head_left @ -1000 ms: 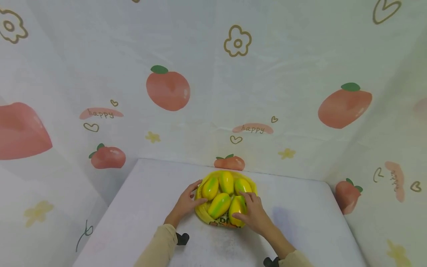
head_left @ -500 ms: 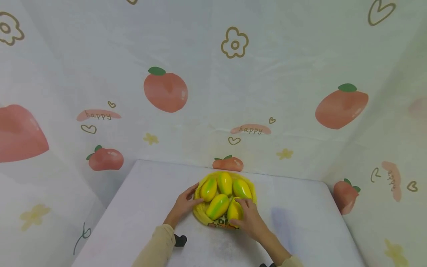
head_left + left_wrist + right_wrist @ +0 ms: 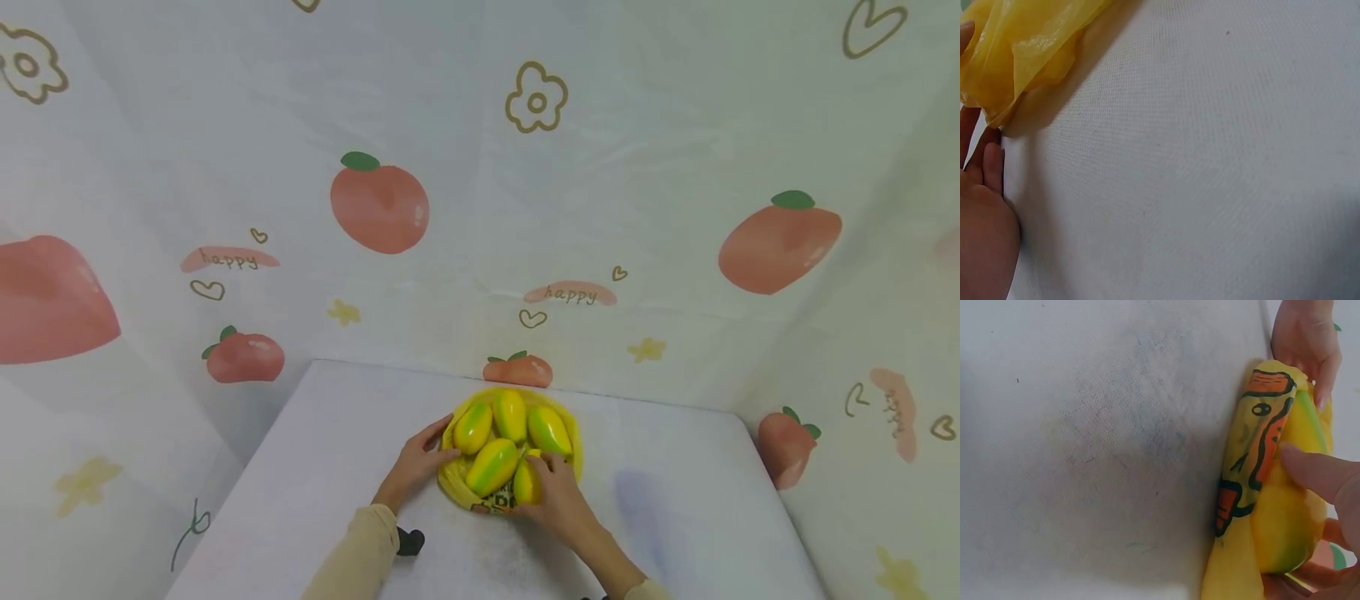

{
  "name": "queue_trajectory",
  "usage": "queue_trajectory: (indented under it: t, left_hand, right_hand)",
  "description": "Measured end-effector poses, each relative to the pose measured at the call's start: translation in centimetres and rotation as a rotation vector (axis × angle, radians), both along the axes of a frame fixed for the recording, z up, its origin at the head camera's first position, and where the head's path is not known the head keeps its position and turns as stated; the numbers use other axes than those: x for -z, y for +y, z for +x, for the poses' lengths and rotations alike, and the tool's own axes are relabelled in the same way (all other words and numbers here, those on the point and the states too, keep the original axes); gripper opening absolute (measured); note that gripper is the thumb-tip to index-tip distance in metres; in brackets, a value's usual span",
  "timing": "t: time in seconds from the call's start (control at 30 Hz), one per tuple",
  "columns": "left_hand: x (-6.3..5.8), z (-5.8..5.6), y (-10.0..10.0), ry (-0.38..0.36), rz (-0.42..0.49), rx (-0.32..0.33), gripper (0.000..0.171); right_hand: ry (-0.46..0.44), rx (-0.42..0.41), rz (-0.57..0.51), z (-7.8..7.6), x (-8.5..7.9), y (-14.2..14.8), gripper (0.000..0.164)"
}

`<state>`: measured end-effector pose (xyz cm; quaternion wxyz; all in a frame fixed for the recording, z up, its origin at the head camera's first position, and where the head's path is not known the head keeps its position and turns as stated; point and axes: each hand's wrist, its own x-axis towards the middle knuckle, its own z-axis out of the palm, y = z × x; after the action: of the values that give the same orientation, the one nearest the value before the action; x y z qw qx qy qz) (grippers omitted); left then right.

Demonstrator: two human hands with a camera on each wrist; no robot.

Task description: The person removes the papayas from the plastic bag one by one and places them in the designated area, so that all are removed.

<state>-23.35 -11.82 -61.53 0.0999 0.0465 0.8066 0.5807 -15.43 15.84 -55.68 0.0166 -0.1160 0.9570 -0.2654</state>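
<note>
A yellow plastic bag [image 3: 452, 485] with dark and orange print lies open on the table, its rim spread round several yellow-green mangoes [image 3: 492, 467]. At its left side, my left hand [image 3: 411, 471] holds the rim, thumb on the inner side and fingers outside. The left wrist view catches only a corner of the yellow bag [image 3: 1029, 56] and part of that hand. My right hand [image 3: 561, 502] grips the front-right mango [image 3: 527, 483] between thumb and fingers, hiding part of it. In the right wrist view this mango [image 3: 1285, 534] sits just behind the printed bag front.
The white table [image 3: 315, 467] extends on both sides of the bag. A white cloth [image 3: 465, 167] printed with fruit and flowers hangs behind it and at the sides. A small black object [image 3: 410, 542] shows beside the left sleeve [image 3: 360, 550].
My right hand has moved down from above onto the front-right mango, and its fingers have closed round it. The left hand stays at the bag's left rim. The head view shifts slightly.
</note>
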Motion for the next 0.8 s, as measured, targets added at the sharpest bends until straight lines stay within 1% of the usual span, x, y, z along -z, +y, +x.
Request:
queue_trajectory:
  t: [0.2,0.4,0.5,0.7,0.8]
  left_hand:
    - [-0.3,0.1,0.1,-0.008,-0.010,-0.006,0.070]
    - [-0.4,0.1,0.1,-0.016,-0.001,-0.008,0.070]
    - [-0.4,0.1,0.0,-0.008,-0.003,-0.005,0.070]
    - [-0.5,0.2,0.0,-0.014,-0.019,0.003,0.070]
    - [-0.5,0.2,0.1,-0.018,-0.021,-0.002,0.070]
  right_hand:
    - [0.035,-0.001,0.003,0.1,-0.1,-0.3,0.071]
    - [0.020,0.014,0.003,0.0,-0.1,-0.2,0.067]
    - [0.011,0.022,0.010,-0.1,-0.1,-0.2,0.067]
    - [0.017,0.034,0.025,-0.2,-0.7,-0.1,0.066]
    - [0.041,0.029,0.011,-0.1,-1.2,0.1,0.065]
